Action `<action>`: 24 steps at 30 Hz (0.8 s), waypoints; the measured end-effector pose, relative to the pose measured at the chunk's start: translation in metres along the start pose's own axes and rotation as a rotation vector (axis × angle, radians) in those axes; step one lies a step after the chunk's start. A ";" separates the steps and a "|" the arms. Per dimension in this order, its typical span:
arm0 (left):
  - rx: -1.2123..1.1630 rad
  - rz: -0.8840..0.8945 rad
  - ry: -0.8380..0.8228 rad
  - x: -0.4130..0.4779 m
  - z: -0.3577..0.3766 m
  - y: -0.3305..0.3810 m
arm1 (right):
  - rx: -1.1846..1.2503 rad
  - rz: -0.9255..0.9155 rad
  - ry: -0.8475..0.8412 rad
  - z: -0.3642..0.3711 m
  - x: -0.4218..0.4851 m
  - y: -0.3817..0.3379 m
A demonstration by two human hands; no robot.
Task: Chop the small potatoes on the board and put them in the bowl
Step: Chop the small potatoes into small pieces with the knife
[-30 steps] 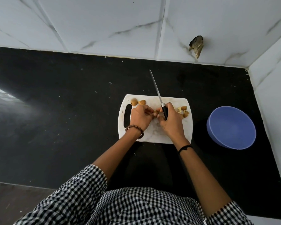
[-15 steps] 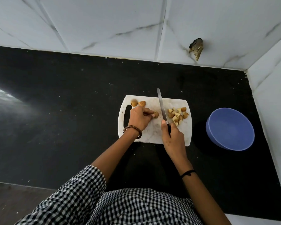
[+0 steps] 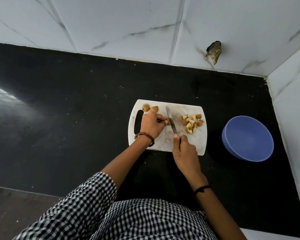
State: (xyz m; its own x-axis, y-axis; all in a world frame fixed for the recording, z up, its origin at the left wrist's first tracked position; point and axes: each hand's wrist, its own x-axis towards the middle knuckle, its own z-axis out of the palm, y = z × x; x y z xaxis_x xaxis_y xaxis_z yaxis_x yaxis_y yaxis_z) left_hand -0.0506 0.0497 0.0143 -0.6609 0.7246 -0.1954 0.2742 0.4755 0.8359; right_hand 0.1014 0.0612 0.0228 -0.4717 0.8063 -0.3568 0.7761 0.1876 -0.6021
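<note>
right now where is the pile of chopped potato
In the head view, the chopped potato lies on the right end of the white board, between the knife and the blue bowl.

Looking forward and steeply down from the wearer's head, facing the tiled wall (image 3: pixel 111 23) across the black counter (image 3: pixel 59 118). Hanging close over the white board (image 3: pixel 197 141) near mid-frame, catching the blue bowl (image 3: pixel 248 137) at right and the checked shirt (image 3: pixel 128 222) along the bottom edge. Spreading wide, bending the tile lines.
</note>
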 end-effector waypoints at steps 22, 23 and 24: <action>0.050 0.030 0.019 0.005 0.007 -0.008 | -0.250 0.003 -0.050 0.001 0.012 -0.016; 0.057 0.036 0.022 0.005 0.008 -0.008 | -0.249 0.001 -0.055 0.000 0.011 -0.016; 0.062 0.040 0.026 0.004 0.008 -0.008 | -0.246 0.001 -0.059 -0.001 0.011 -0.016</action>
State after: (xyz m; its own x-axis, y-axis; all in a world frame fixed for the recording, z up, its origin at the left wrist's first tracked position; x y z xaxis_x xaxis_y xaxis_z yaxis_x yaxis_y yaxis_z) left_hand -0.0500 0.0532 0.0022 -0.6662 0.7309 -0.1481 0.3431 0.4767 0.8093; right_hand 0.0840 0.0677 0.0297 -0.4890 0.7737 -0.4028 0.8516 0.3236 -0.4124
